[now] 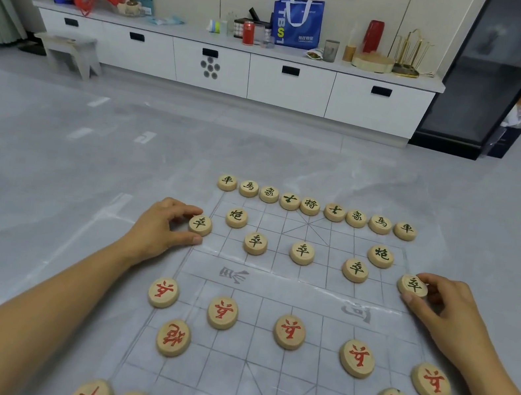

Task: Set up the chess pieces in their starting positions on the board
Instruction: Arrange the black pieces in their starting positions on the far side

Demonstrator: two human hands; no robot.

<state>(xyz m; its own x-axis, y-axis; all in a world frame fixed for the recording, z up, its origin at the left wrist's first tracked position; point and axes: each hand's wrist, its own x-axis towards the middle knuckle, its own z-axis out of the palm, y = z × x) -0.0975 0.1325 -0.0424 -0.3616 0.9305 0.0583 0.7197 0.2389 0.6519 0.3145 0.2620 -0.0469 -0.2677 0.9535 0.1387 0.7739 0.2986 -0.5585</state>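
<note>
Chess pieces (pixel 302 252) are laid out on the board (pixel 291 288) on the floor, with black-lettered ones far and red-lettered ones near. The far-left soldier (pixel 200 224) is pinched between the thumb and fingers of the left hand (pixel 159 231). The far-right soldier (pixel 413 285) is pinched likewise by the right hand (pixel 442 306). Both discs are probably best nudged flat along the sheet — not lifted — until each is centred on its edge-line crossing, level with the rest of that row. Light pressure is advised, so that the thin board is not dragged or neighbouring discs knocked.
</note>
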